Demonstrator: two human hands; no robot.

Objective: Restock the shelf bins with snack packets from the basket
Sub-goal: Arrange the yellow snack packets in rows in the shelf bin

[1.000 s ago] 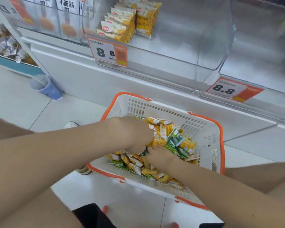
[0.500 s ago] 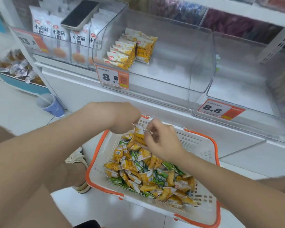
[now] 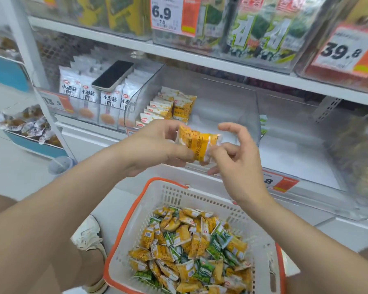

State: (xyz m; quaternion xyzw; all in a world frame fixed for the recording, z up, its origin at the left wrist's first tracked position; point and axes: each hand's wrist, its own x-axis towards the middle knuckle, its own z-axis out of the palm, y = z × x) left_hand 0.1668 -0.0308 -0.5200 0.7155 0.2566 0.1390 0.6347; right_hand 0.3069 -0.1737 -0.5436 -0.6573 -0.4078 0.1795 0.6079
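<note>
Packet, yellow, is held in the air between both hands. It is above the basket and in front of the clear bin, touching neither. It lies tilted, with its long axis running from 10 o'clock to 4 o'clock.

Left hand: the forearm enters from 8 o'clock and rises toward the shelf. Thumb and fingers are curled round the packet's left end and grip it. The back of the hand faces outward, so the fingertips behind the packet are hidden.

Right hand: the forearm enters from 4 o'clock. The thumb presses the packet's right end against a lower finger in a pinch grip. The index finger is lifted and curved, clear of the packet at 12 o'clock of the thumb. The other fingers are curled under, and whether they touch the packet cannot be made out.

Basket: on the floor at 6 o'clock of the hands, holding a loose heap of yellow and green packets. Its lower edge is cut off.

Bin: at 12 o'clock of the hands. A row of yellow packets stands at its left side. Its price tag is mostly hidden behind the left hand.

A phone lies on white packs at 10 o'clock of the hands. A shoe shows at 9 o'clock of the basket. Goods on the upper shelf are blurred.
</note>
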